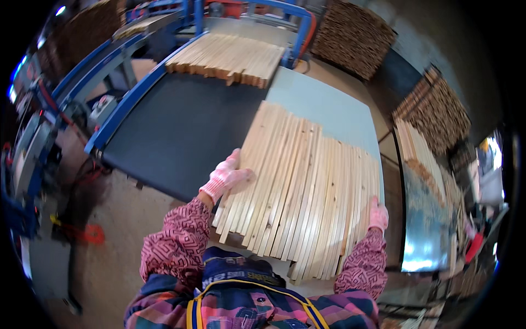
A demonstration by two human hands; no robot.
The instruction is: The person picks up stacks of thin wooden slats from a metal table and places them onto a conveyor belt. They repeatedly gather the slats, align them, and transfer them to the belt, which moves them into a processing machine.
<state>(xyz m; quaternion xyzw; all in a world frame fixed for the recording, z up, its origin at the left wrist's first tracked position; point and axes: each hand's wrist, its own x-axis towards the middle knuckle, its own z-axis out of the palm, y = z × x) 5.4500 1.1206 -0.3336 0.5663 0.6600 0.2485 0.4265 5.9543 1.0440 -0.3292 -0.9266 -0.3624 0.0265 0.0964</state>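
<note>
Squaring a batch by side pressure, the step in hand as judged from the pose of both arms.

Item: pale wooden strips (298,189), long, narrow, laid side by side in one broad sheet. Location: on the smooth pale grey-blue surface (334,104), directly before the person. Condition: far and near ends stepped, the left run reaching farther away, several right-hand strips standing nearer the body.

Item: left hand (227,174), in a pink knitted glove; spread, not clenched, laid against the left edge with a digit over the top.
Item: right hand (378,214), in a matching glove; set along the right edge, finger curl partly hidden, so whether it grasps cannot be told.

Adjacent: flat black belt (186,123), left of the batch, bordered by a blue metal rail (130,102); second batch of light wooden slats (227,52) at its far end.

Handling notes: press inward evenly and level, palms opposite each other; too much squeeze could buckle the middle upward. Best to even the stepped ends before any shift. Outer strips seem likeliest to slip or fan; keep both edges supported.
</note>
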